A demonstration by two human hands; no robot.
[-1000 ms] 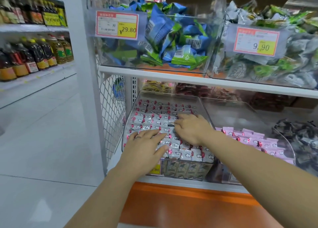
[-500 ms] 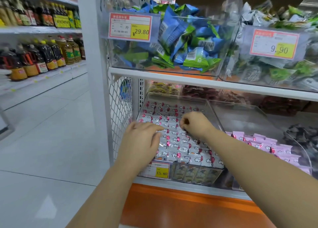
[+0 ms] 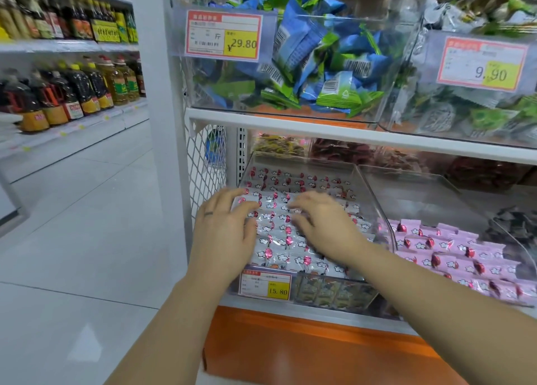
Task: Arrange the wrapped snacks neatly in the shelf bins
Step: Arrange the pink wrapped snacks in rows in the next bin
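Note:
Small white wrapped snacks (image 3: 279, 233) with red and cloud prints lie in rows in a clear plastic bin (image 3: 374, 201) on the lower shelf. My left hand (image 3: 223, 236) rests on the bin's left side, its fingertips touching a white packet near the left wall. My right hand (image 3: 322, 224) lies over the middle rows, fingers spread and pointing left, pressing on the packets. Neither hand visibly grips a packet. Both hands hide the packets beneath them.
A 15.80 price tag (image 3: 264, 285) hangs on the bin's front. To the right, another clear bin holds pink wrapped snacks (image 3: 453, 254). Upper-shelf bins hold blue-green packets (image 3: 305, 64) and grey-green packets (image 3: 465, 108). On the left are a white post (image 3: 162, 123), tiled aisle floor and oil bottles (image 3: 72, 94).
Both hands have gone from curled to spread fingers on the white packets. The left hand moved up along the bin's left side. The camera has shifted slightly.

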